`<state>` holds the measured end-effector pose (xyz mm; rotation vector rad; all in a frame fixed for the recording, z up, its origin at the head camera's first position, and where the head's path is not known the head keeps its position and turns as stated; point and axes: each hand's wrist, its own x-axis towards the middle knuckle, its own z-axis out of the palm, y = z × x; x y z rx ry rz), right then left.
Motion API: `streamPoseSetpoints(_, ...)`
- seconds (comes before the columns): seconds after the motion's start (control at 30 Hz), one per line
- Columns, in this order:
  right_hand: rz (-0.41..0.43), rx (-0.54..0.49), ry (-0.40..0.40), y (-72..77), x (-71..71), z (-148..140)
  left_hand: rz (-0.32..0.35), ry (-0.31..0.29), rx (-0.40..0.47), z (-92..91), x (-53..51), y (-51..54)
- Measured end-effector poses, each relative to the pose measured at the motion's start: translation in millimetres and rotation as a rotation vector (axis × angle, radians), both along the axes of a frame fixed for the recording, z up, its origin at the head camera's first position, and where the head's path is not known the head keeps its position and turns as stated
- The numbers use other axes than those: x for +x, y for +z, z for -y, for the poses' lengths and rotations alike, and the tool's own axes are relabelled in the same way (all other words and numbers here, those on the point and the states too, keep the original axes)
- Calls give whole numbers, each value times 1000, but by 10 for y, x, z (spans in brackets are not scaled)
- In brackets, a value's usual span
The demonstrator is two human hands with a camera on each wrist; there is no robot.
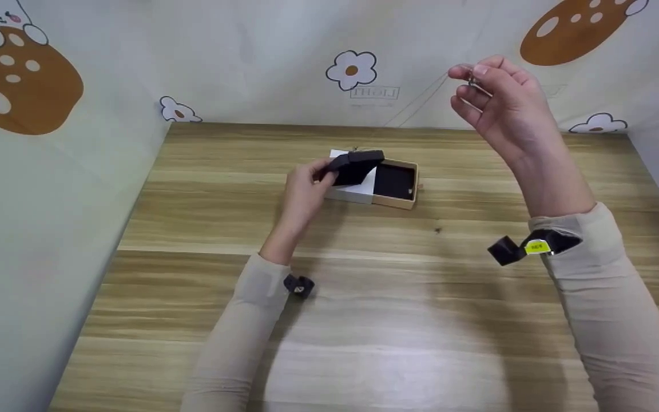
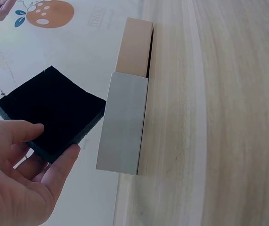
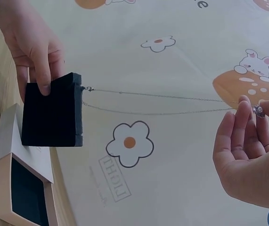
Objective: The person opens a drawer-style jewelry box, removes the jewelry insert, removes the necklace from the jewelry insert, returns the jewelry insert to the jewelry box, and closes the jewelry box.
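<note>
A black foam pad is pinched between the thumb and fingers of my left hand, tilted above a small sliding box. From the pad's edge a fine silver necklace stretches across to my right hand, raised high at the right. There the thumb and fingers pinch the necklace near its sparkling pendant. The box has a white sleeve and a tan drawer pulled partway out, its inside black. How the chain joins the pad's far side is hidden in the head view.
The box lies on a wood-grain table near its back edge. Behind it hangs a pale cloth printed with flowers and strawberries. A dark spot marks the table right of the box. Both wrists carry black cameras.
</note>
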<state>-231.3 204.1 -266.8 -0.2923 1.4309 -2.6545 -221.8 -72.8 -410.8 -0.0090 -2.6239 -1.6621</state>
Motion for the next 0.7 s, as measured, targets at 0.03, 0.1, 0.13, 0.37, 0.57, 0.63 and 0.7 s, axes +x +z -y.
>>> streamPoseSetpoints(0.03, -4, 5, -4, 0, -3, -7, -1, 1, -1, 0, -2, -3)
streamPoseSetpoints(0.1, -9, 3, -7, 9, -3, -20, -2, 0, -4, 0, 0, -3)
streamPoseSetpoints(0.13, 0, -26, 2, 13, -4, -27, -4, 1, -5, 1, 0, -4)
streamPoseSetpoints(0.37, -31, -28, -17, 10, 8, -85, -14, 1, -20, 7, 2, -2)
streamPoseSetpoints(0.57, -16, -53, -20, 1, 10, -146, -14, -4, 0, 3, 3, 4)
streamPoseSetpoints(0.63, -2, -76, -16, -5, 8, -166, -17, -4, 14, 0, 3, 4)
streamPoseSetpoints(0.7, 4, -87, -17, -14, 4, -185, -21, -4, 25, -3, 3, 6)
